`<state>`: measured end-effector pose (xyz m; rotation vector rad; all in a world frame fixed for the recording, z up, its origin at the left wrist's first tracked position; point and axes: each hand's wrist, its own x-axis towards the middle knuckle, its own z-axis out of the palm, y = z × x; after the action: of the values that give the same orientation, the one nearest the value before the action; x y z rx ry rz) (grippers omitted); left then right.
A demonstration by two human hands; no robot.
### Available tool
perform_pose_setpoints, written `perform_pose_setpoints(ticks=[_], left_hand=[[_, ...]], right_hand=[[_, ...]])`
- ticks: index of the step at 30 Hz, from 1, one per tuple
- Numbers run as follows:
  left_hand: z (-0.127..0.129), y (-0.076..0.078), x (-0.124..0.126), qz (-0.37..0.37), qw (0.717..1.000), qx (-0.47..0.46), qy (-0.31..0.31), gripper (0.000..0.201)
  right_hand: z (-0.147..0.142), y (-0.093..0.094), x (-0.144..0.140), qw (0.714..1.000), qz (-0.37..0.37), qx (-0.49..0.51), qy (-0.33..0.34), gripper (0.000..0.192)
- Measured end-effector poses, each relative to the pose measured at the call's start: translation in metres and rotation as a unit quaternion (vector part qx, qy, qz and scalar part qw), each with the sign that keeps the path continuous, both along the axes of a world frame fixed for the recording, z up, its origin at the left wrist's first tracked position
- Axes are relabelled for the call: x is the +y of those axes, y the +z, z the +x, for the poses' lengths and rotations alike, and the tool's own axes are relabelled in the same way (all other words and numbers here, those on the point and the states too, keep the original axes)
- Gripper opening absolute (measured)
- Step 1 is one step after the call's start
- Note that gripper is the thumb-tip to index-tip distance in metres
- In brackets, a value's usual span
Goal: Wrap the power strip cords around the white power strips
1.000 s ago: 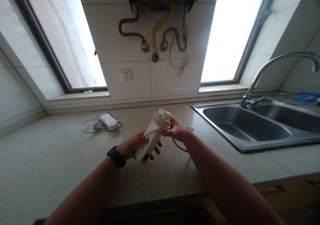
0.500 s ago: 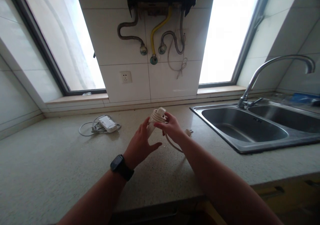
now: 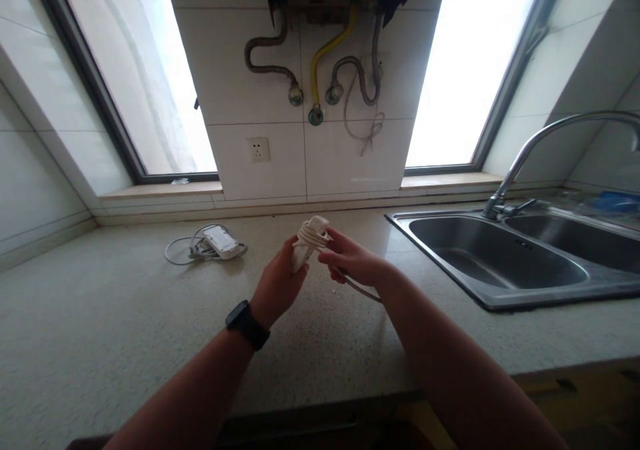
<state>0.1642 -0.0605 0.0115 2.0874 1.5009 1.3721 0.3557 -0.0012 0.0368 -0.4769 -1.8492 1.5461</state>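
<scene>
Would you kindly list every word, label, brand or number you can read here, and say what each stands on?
No text can be read in this view.
White adapter: faint marks on its upper face, too small and blurred to read.
White cord-wrapped bar: no legible marking.
Black wristwatch: dark face, nothing legible.

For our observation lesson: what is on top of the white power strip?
White cord wraps around the power strip near its upper end; surfaces beneath the cord and the left hand cannot be seen.

The power strip (image 3: pixel 311 240) is between adapter (image 3: pixel 221 241), left, and sink (image 3: pixel 607 280), right.
</scene>
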Motion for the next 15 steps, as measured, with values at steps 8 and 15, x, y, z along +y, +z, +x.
perform_pose_setpoints(ticks=[8,15], left_hand=[[0.0,0.003,0.001,-0.071,0.978,-0.171,-0.099,0.05],[0.003,0.011,-0.008,-0.194,0.9,-0.326,-0.215,0.053]], right_hand=[[0.01,-0.002,0.008,0.998,0.023,-0.062,0.01,0.07],[0.009,-0.005,0.019,0.993,0.089,-0.07,-0.017,0.046]])
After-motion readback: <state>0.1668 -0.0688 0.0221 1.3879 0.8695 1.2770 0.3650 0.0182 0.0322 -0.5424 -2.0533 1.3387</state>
